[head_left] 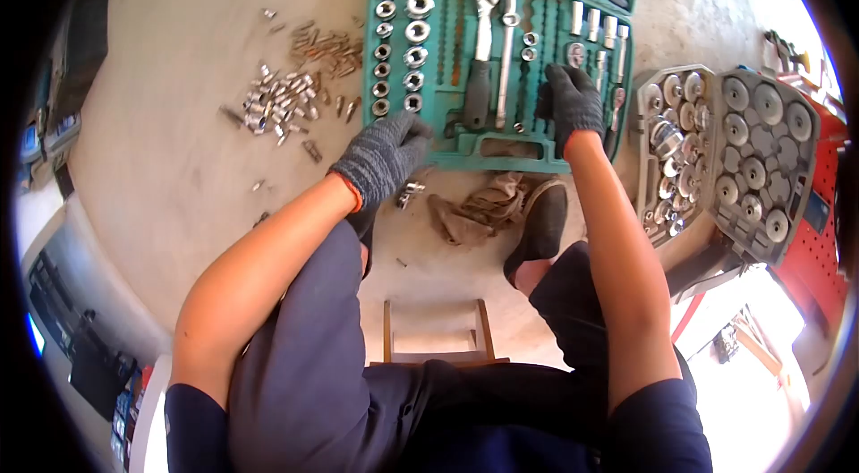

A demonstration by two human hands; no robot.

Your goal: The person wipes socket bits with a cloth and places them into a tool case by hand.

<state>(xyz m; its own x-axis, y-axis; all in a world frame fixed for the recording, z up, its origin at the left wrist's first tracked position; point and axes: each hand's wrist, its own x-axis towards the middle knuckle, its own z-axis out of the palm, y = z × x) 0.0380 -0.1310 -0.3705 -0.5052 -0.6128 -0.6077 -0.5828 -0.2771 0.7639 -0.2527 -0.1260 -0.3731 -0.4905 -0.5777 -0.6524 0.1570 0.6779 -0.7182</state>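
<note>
A green socket-set case (447, 146) lies open on the floor in front of me. My right hand (574, 104), in a dark grey knit glove, is closed over the case's right half. A small ratchet (575, 54) shows its head just beyond those fingers, its handle hidden beneath them. My left hand (380, 158), gloved too, is at the case's lower left corner with its fingers curled together; what they hold, if anything, is hidden. Sockets (416, 30) stand in two columns above it. Between the hands lie a large ratchet (483, 43) and an extension bar (506, 52).
Loose sockets (282, 102) and a heap of rusty bits (327, 50) lie on the floor at left. A crumpled cloth (483, 209) is below the case. At right sits a grey case (653, 160) of round metal cups. A wooden stool (438, 357) is beneath me.
</note>
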